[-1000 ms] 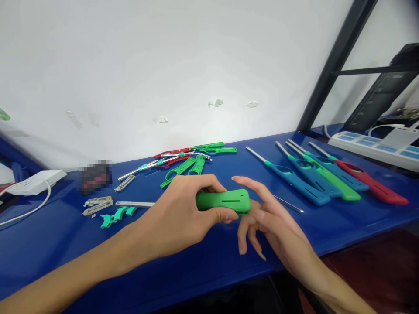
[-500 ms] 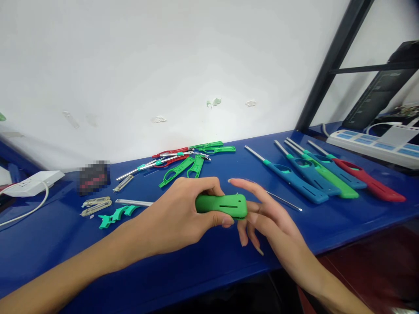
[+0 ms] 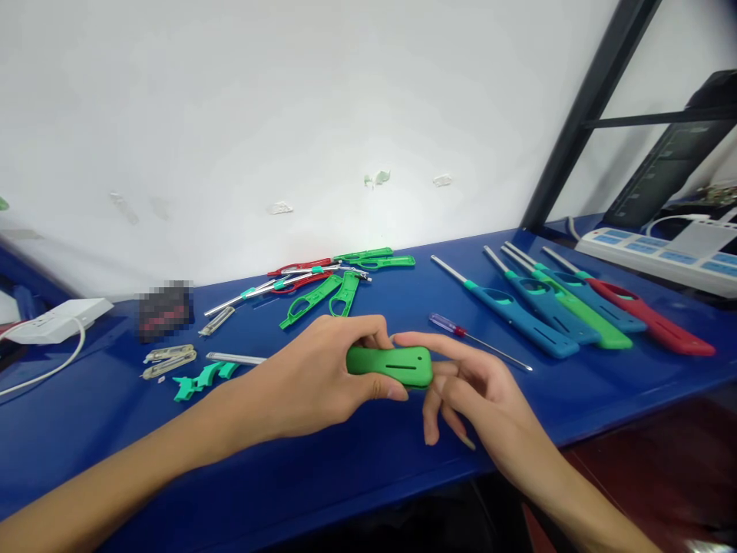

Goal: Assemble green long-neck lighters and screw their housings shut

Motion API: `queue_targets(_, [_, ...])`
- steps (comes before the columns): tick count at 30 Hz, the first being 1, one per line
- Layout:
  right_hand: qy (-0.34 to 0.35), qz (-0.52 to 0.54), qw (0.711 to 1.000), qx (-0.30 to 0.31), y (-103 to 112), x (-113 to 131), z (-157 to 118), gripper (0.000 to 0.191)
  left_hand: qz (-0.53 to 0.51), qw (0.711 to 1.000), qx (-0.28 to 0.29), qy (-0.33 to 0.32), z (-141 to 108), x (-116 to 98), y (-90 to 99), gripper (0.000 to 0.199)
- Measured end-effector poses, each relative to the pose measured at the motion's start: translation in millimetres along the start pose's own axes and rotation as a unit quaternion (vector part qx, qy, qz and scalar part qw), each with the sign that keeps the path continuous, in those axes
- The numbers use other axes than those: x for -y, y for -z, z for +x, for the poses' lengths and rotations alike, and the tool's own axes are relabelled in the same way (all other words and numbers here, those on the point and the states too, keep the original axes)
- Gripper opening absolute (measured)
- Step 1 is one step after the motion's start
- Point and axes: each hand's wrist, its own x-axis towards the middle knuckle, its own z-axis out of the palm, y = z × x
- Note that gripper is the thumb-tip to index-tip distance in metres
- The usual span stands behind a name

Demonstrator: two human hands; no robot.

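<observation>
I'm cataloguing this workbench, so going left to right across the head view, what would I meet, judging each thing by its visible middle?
White box → teal plastic pieces → left hand → green handle → right hand → light-green lighter → red lighter.

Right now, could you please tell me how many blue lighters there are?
3, at the right: the leftmost blue lighter, the second blue lighter beside the green lighter, and the third blue lighter between that and the red lighter. Others may be hidden.
</observation>
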Motion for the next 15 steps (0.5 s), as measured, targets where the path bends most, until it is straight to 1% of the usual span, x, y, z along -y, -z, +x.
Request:
queue_targets(6, [-0.029,-0.003,1.0,-0.004,0.7,1.5,-0.5,0.046,-0.013,1.0,0.016,0.016,1.4,-1.6,2.5,0.03])
queue_targets(9, [-0.043,-0.001,0.999,-0.006,2.7,-0.2,-1.5,0.049,-0.022,1.0,0.014,0.015,2.2,-2.1,2.9,0.03])
queue_targets(15, [-0.022,0.064,0.997,0.023,6.9,-1.2,-3.1,0.049,-0.024,1.0,0.002,0.009,3.0,-5.7,3.8,0.025])
